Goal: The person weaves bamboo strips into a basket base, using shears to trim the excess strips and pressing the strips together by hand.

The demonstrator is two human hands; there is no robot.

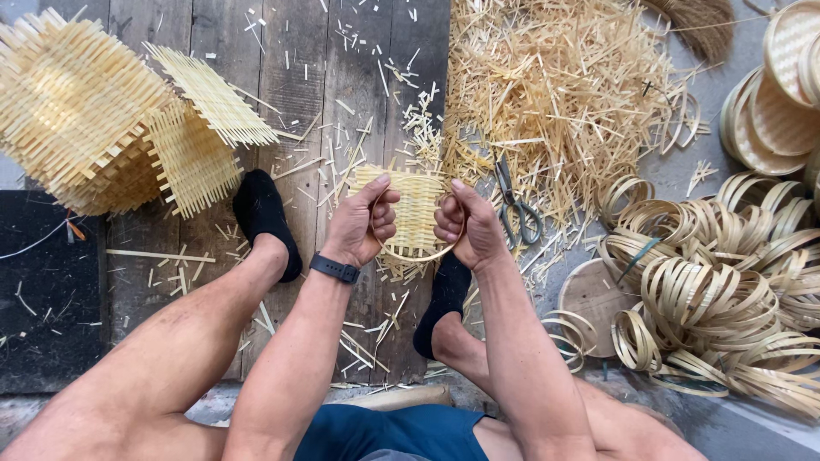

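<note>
My left hand (pixel 363 224) and my right hand (pixel 467 224) grip the two sides of a thin bamboo hoop (pixel 417 254). A small square woven bamboo mat (pixel 416 207) sits inside the hoop, pressed between both thumbs, its loose strip ends sticking out above and below. A black band is on my left wrist. Both hands are held above my feet in black socks, over a floor of dark wooden planks.
A stack of woven bamboo mats (pixel 102 119) lies at the upper left. Scissors (pixel 515 205) rest at the edge of a big pile of bamboo offcuts (pixel 564 85). Many bamboo hoops (pixel 717 290) and finished round trays (pixel 781 102) crowd the right.
</note>
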